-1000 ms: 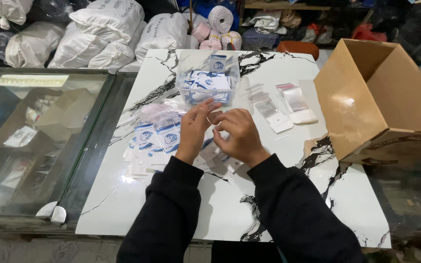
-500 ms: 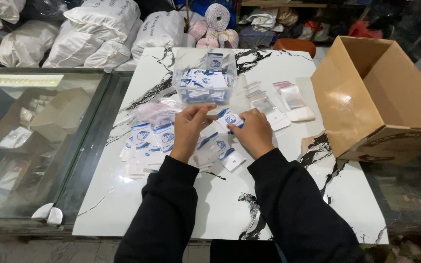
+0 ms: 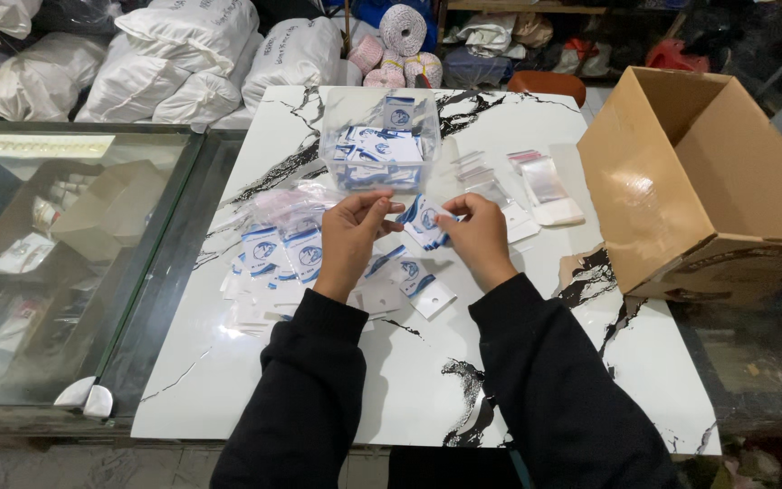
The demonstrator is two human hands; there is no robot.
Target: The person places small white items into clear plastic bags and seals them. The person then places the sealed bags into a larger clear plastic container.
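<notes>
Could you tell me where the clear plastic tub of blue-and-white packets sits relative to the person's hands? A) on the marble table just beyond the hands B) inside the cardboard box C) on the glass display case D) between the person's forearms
A: the clear plastic tub stands on the marble table just beyond the left hand and right hand, apart from the cardboard box at the right.

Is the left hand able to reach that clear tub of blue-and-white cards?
Probably yes: the left hand is just below the clear tub, with only bare marble table between them.
</notes>
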